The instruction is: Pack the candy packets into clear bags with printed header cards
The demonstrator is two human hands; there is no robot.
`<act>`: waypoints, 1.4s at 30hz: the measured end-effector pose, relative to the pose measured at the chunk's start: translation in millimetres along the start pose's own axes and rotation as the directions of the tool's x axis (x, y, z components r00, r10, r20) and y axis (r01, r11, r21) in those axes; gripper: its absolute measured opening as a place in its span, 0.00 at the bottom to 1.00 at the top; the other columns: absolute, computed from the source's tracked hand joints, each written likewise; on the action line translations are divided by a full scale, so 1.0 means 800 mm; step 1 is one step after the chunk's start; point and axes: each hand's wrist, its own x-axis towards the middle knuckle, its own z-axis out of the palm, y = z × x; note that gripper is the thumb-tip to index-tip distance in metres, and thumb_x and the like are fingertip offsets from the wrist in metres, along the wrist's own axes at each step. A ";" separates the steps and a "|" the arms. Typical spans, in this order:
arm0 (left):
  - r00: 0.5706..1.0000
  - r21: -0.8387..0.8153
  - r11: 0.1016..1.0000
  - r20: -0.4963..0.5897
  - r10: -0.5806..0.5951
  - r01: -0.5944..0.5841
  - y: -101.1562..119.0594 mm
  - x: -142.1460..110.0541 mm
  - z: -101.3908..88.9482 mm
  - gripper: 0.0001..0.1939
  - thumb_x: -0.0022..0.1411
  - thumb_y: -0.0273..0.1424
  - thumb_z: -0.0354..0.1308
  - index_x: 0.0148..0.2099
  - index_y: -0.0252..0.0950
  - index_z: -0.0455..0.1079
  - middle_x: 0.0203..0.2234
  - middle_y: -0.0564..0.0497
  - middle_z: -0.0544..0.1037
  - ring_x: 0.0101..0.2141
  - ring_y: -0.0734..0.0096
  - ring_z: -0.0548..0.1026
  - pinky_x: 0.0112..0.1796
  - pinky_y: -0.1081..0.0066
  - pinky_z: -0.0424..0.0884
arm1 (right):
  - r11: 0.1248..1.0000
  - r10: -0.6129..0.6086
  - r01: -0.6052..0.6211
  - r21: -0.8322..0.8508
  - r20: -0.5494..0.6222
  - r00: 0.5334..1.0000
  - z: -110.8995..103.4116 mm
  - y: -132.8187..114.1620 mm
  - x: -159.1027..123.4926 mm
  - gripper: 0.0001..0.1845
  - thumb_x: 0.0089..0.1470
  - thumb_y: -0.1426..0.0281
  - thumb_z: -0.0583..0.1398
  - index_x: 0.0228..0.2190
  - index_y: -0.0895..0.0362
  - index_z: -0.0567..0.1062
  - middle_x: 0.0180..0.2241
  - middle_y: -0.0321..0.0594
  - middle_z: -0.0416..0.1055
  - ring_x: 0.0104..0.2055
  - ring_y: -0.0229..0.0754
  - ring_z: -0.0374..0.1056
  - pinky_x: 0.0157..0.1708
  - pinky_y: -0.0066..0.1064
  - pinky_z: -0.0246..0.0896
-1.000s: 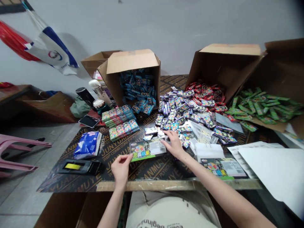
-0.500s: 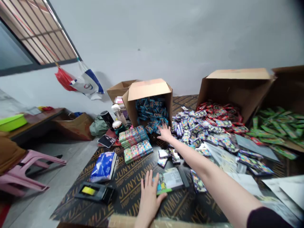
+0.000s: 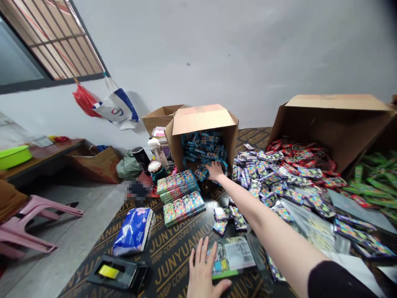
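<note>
Lying near the left edge of the black printed tabletop [image 3: 173, 265] are a blue floral tissue packet [image 3: 133, 231] and a black dispenser with a yellow strip [image 3: 117, 272]. Just beyond them sit stacked green-and-pink boxes [image 3: 182, 205]. Near the front edge, the left hand [image 3: 202, 271] lies with its fingers spread wide, overlapping the left end of a green-edged printed card [image 3: 232, 257]. The right arm stretches across to the far side, where the right hand [image 3: 215, 170] rests on small blue packets [image 3: 201, 174] spilling from a tipped cardboard carton [image 3: 201, 132]; whether its fingers hold any, I cannot tell. Rightward lie loose purple packets [image 3: 263, 182], red packets [image 3: 297, 159] before a second tipped carton [image 3: 333, 124], and green packets [image 3: 376, 186].
</note>
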 end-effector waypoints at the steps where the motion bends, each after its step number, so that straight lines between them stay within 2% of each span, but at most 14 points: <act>1: 1.000 -0.005 1.000 0.006 0.011 -0.011 -0.001 -0.001 0.000 0.44 0.45 0.52 0.57 0.63 0.49 0.47 0.63 0.50 0.46 0.61 0.48 0.47 0.56 0.48 0.45 | 1.000 -0.015 0.015 -0.004 -0.002 1.000 -0.001 0.004 -0.006 0.38 0.39 0.69 0.65 0.53 0.52 0.61 0.53 0.53 0.55 0.56 0.58 0.50 0.48 0.46 0.50; 6: 0.999 -0.028 0.999 -0.016 0.042 -0.043 -0.002 -0.005 -0.004 0.43 0.48 0.50 0.57 0.63 0.50 0.45 0.63 0.51 0.46 0.61 0.49 0.46 0.56 0.47 0.45 | 0.994 -0.109 0.109 -0.002 0.017 0.994 -0.001 0.037 -0.067 0.20 0.52 0.71 0.55 0.48 0.56 0.67 0.45 0.48 0.64 0.46 0.47 0.63 0.43 0.34 0.57; 10: 0.997 -0.034 0.998 -0.051 0.055 -0.057 0.000 -0.007 -0.004 0.42 0.48 0.47 0.58 0.63 0.49 0.46 0.63 0.50 0.48 0.61 0.50 0.46 0.56 0.47 0.45 | 0.982 -0.191 0.191 0.003 0.057 0.980 -0.007 0.057 -0.120 0.09 0.51 0.69 0.57 0.35 0.58 0.74 0.38 0.43 0.68 0.42 0.43 0.65 0.42 0.30 0.57; 14: 0.996 -0.021 0.998 -0.062 0.056 -0.058 0.004 -0.008 -0.006 0.42 0.48 0.45 0.60 0.63 0.49 0.47 0.62 0.50 0.50 0.61 0.51 0.47 0.56 0.48 0.44 | 0.980 -0.201 0.201 0.005 0.005 0.980 -0.016 0.049 -0.131 0.24 0.46 0.60 0.61 0.44 0.57 0.69 0.49 0.49 0.62 0.52 0.50 0.56 0.48 0.39 0.52; 17: 0.996 -0.006 0.999 -0.074 0.053 -0.053 0.008 -0.009 -0.009 0.41 0.48 0.43 0.60 0.63 0.48 0.48 0.62 0.49 0.51 0.61 0.51 0.47 0.56 0.48 0.44 | 0.974 -0.224 0.223 0.034 0.016 0.975 -0.012 0.025 -0.125 0.35 0.40 0.58 0.64 0.50 0.54 0.64 0.48 0.47 0.64 0.53 0.51 0.56 0.49 0.41 0.50; 23: 0.993 -0.021 0.998 -0.104 0.062 -0.064 0.009 -0.013 -0.008 0.41 0.47 0.42 0.62 0.62 0.47 0.51 0.61 0.48 0.53 0.60 0.53 0.48 0.56 0.48 0.45 | 0.981 -0.160 0.156 0.115 0.028 0.987 -0.008 -0.006 -0.139 0.29 0.42 0.71 0.62 0.48 0.59 0.65 0.39 0.50 0.71 0.43 0.49 0.66 0.42 0.36 0.57; 26: 0.966 -0.121 0.992 -0.258 0.002 -0.035 0.010 -0.014 -0.012 0.35 0.48 0.42 0.61 0.58 0.43 0.59 0.60 0.45 0.56 0.59 0.52 0.52 0.56 0.47 0.44 | 0.969 -0.158 0.159 0.191 -0.019 0.987 -0.029 -0.007 -0.167 0.28 0.45 0.70 0.59 0.50 0.58 0.63 0.40 0.46 0.70 0.43 0.46 0.66 0.41 0.32 0.58; 29: 0.885 -0.436 0.900 -0.422 -0.198 -0.007 0.031 -0.007 -0.029 0.24 0.52 0.42 0.57 0.51 0.38 0.68 0.54 0.42 0.65 0.55 0.53 0.60 0.55 0.51 0.52 | 0.941 -0.181 0.199 0.275 -0.087 0.980 -0.047 -0.013 -0.225 0.30 0.47 0.67 0.58 0.53 0.57 0.58 0.45 0.45 0.67 0.47 0.43 0.63 0.44 0.31 0.58; 30: 0.869 -0.583 0.812 -0.410 -0.277 -0.016 0.043 -0.002 -0.036 0.22 0.53 0.42 0.56 0.49 0.37 0.69 0.51 0.41 0.69 0.52 0.55 0.64 0.52 0.54 0.57 | 0.920 -0.189 0.219 0.325 -0.122 0.974 -0.050 -0.016 -0.250 0.31 0.47 0.67 0.58 0.53 0.57 0.57 0.47 0.45 0.66 0.48 0.43 0.63 0.46 0.31 0.57; 32: 0.897 -0.852 0.523 -0.238 -0.371 -0.010 0.069 0.011 -0.050 0.21 0.55 0.43 0.54 0.45 0.34 0.71 0.41 0.43 0.76 0.43 0.59 0.72 0.45 0.61 0.66 | 0.845 -0.180 0.257 0.469 -0.203 0.962 -0.055 -0.021 -0.304 0.32 0.47 0.65 0.59 0.53 0.56 0.57 0.47 0.45 0.65 0.48 0.44 0.63 0.47 0.33 0.58; 34: 0.946 -0.963 0.264 -0.028 -0.323 0.062 0.093 0.025 -0.056 0.20 0.52 0.43 0.56 0.38 0.30 0.73 0.30 0.46 0.77 0.33 0.65 0.74 0.36 0.68 0.69 | 0.776 -0.146 0.252 0.578 -0.224 0.964 -0.062 -0.020 -0.354 0.32 0.46 0.64 0.60 0.52 0.55 0.59 0.45 0.45 0.65 0.46 0.45 0.64 0.46 0.35 0.60; 35: 0.954 -0.973 0.209 0.031 -0.297 0.097 0.103 0.031 -0.057 0.19 0.52 0.42 0.56 0.35 0.29 0.73 0.25 0.48 0.77 0.28 0.67 0.74 0.33 0.70 0.69 | 0.762 -0.132 0.235 0.603 -0.211 0.969 -0.066 -0.017 -0.376 0.33 0.45 0.62 0.61 0.52 0.55 0.59 0.46 0.45 0.65 0.46 0.45 0.64 0.46 0.37 0.60; 38: 0.969 -0.967 0.174 0.151 -0.197 0.186 0.126 0.038 -0.050 0.16 0.50 0.40 0.57 0.28 0.29 0.72 0.19 0.51 0.74 0.22 0.73 0.71 0.27 0.73 0.67 | 0.770 -0.137 0.216 0.600 -0.175 0.975 -0.082 0.002 -0.422 0.42 0.39 0.59 0.65 0.54 0.53 0.58 0.53 0.48 0.57 0.55 0.51 0.55 0.53 0.43 0.53; 42: 0.967 -0.933 0.262 0.255 0.000 0.246 0.150 0.035 -0.040 0.16 0.48 0.41 0.58 0.24 0.30 0.71 0.18 0.51 0.73 0.21 0.73 0.69 0.27 0.73 0.66 | 0.754 -0.128 0.202 0.626 -0.161 0.979 -0.090 0.031 -0.457 0.42 0.40 0.65 0.64 0.56 0.51 0.54 0.55 0.45 0.56 0.57 0.50 0.53 0.56 0.44 0.48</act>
